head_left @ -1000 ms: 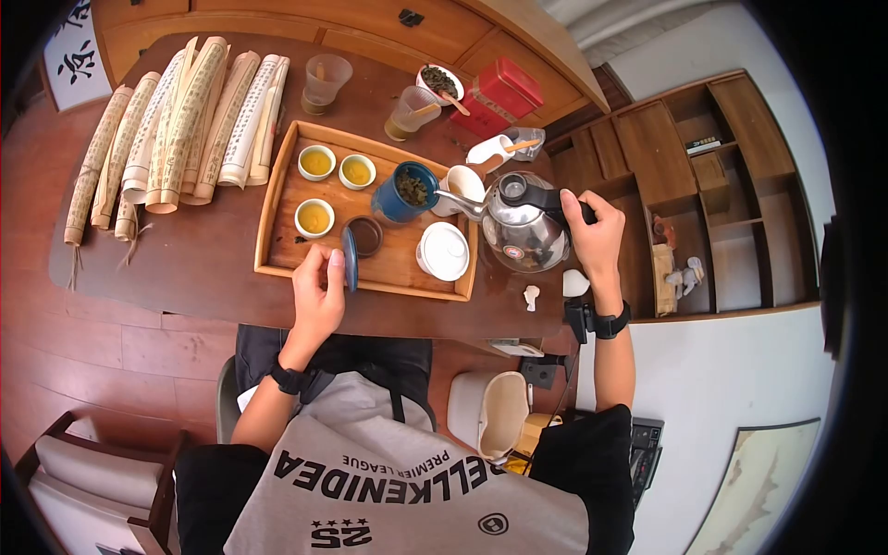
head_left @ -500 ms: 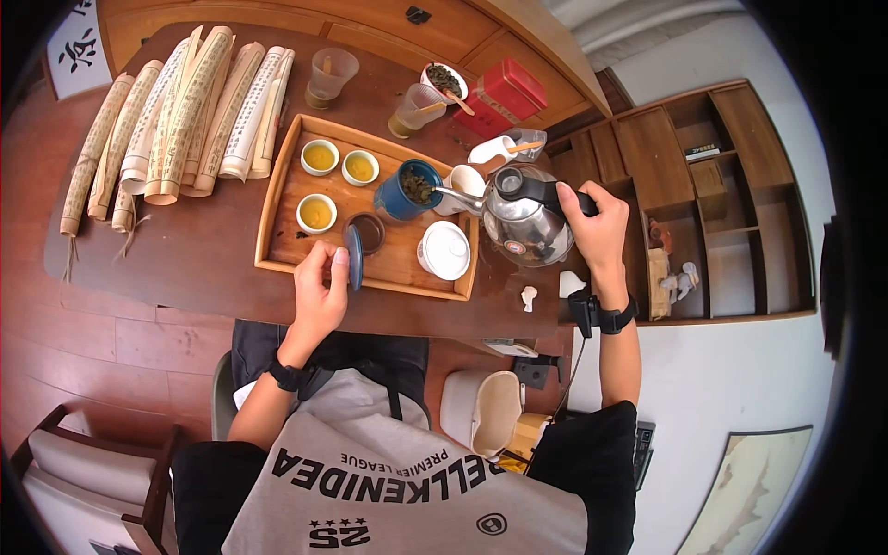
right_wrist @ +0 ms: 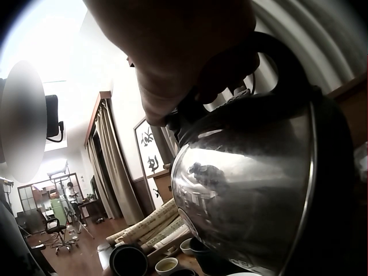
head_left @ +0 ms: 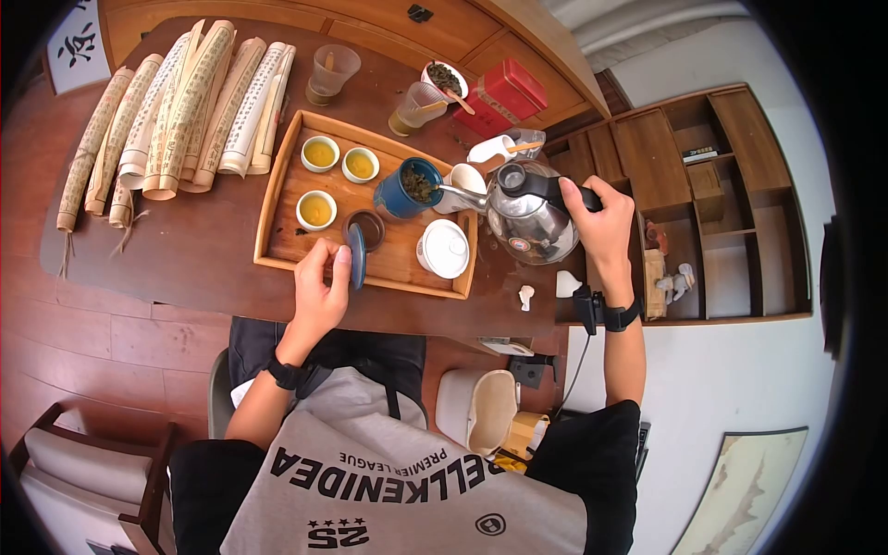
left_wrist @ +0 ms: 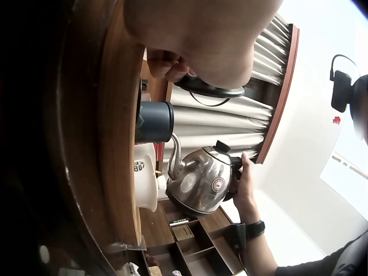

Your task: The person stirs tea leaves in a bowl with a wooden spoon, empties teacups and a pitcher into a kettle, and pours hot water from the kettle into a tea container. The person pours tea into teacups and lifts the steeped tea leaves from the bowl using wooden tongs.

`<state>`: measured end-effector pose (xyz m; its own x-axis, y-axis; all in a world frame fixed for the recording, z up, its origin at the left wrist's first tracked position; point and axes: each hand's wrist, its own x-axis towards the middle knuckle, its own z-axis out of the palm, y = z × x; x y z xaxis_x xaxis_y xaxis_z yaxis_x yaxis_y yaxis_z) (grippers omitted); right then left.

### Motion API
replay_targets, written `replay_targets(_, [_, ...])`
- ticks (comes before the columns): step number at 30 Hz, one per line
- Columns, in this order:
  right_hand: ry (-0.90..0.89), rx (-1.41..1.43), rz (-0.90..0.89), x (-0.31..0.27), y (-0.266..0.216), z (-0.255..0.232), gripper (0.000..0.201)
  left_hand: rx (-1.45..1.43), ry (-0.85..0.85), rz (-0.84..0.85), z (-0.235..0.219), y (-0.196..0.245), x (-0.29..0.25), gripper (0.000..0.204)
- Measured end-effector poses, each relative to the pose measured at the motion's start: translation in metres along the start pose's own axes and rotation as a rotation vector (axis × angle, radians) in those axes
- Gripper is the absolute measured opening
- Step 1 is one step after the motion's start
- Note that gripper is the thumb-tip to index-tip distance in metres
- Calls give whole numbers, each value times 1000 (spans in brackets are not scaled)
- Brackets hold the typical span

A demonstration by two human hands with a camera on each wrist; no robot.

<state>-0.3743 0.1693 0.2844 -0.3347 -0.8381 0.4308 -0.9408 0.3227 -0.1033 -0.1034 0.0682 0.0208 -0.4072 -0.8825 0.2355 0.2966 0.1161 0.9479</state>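
The right hand (head_left: 603, 225) grips the black handle of a steel kettle (head_left: 529, 227), its spout at the rim of a blue cup (head_left: 398, 196) with leaves inside. In the left wrist view the kettle (left_wrist: 198, 179) tilts toward the blue cup (left_wrist: 154, 122). Near the tray's front edge the left hand (head_left: 321, 287) pinches a dark blue lid (head_left: 357, 253) held on edge, beside a dark round dish (head_left: 374, 228). Kettle body (right_wrist: 247, 184) fills much of the right wrist view. Whether water flows cannot be told.
The wooden tray (head_left: 277, 220) also holds several small cups of yellow tea, one being (head_left: 316, 212), and a white lidded bowl (head_left: 444, 250). Rolled scrolls (head_left: 190, 111) lie at left. Behind stand plastic cups (head_left: 330, 72), a leaf bowl (head_left: 432, 69) and a red tin (head_left: 504, 97).
The right hand and kettle handle have shifted slightly right and the kettle sits a little higher in view. The left hand still holds the lid, nearly unmoved.
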Motion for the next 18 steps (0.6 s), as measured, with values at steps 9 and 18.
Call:
replay_targets(9, [-10,-25,0,3,-1,-1,48,15,0,-3,0,-3,-1,23])
replay_targets(18, [-10,-37,-10,4,-3,-2,47,30,-8,9,-1,-2,0,23])
